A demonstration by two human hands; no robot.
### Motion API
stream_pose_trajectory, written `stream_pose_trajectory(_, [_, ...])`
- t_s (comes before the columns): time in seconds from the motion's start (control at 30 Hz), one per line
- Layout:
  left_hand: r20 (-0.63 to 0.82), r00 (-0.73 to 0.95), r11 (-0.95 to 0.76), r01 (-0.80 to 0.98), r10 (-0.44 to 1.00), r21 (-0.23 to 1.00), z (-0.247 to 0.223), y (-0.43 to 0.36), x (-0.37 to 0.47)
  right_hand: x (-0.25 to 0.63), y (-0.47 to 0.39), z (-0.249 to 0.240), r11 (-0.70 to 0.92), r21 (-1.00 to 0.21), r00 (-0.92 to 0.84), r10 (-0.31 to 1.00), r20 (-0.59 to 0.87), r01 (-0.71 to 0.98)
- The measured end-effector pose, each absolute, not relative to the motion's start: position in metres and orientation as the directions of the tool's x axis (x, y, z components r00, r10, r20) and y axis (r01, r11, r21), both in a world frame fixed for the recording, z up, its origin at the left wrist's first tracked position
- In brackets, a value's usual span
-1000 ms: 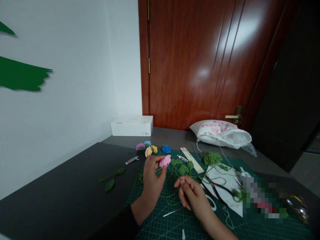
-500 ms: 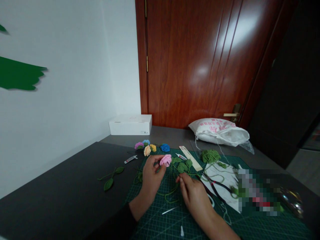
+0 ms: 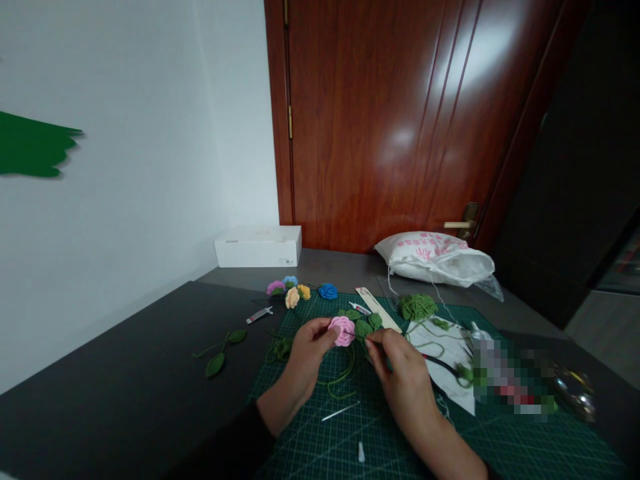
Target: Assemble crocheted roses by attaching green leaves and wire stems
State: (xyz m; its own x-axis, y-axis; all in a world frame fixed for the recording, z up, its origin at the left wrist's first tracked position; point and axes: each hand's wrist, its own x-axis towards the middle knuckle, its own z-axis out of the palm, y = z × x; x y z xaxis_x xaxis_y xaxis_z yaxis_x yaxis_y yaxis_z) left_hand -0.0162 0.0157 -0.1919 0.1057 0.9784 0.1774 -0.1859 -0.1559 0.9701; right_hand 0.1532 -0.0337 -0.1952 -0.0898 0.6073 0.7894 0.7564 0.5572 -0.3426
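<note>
My left hand (image 3: 309, 353) pinches a pink crocheted flower (image 3: 343, 331) at its left edge, its round of petals turned up toward me. Close on its right, my right hand (image 3: 404, 363) has thumb and forefinger pressed together on a thin dark wire-like piece (image 3: 351, 334) that runs to the flower. Green crocheted leaves (image 3: 364, 327) show just behind the right fingertips; whether they are touched I cannot tell. A loop of green yarn (image 3: 345, 380) hangs or lies below the flower. On the mat in front of my hands lies a slim metal needle or hook (image 3: 340, 411).
A green cutting mat (image 3: 320, 447) covers the dark table. Beyond lie several crocheted flowers (image 3: 293, 297), a blue flower (image 3: 328, 291), a ruler (image 3: 379, 309), a yarn ball (image 3: 418, 307) and a white bag (image 3: 430, 257). Glue (image 3: 259, 315) and a leaf sprig (image 3: 215, 365) lie left; white paper (image 3: 450, 387) lies right.
The pink flower has come down and right and turned its face to me. My right hand has risen toward it, so the two hands are closer together.
</note>
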Motion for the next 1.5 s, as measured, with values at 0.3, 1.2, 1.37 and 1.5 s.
stream_pose_trajectory(0.3, [0.264, 0.053, -0.256, -0.122, 0.963, 0.959, -0.196, 0.018, -0.016, 0.146, -0.039, -0.194, 0.468, -0.287, -0.103, 0.647, 0.755, 0.836])
stream_pose_trajectory(1.2, [0.302, 0.249, -0.178, -0.422, 0.920, 0.889, -0.160, 0.015, -0.038, 0.136, -0.018, -0.216, -0.051, -0.935, -0.361, 0.929, 0.085, -0.352])
stream_pose_trajectory(1.37, [0.357, 0.295, -0.190, -0.470, 0.886, 0.862, -0.160, 0.012, -0.036, 0.140, -0.020, -0.216, 0.062, -0.968, -0.303, 0.943, 0.136, -0.243])
stream_pose_trajectory(1.5, [0.332, 0.268, -0.168, -0.491, 0.904, 0.855, -0.161, 0.009, -0.032, 0.151, -0.022, -0.213, 0.484, -0.799, 0.021, 0.851, 0.525, 0.356])
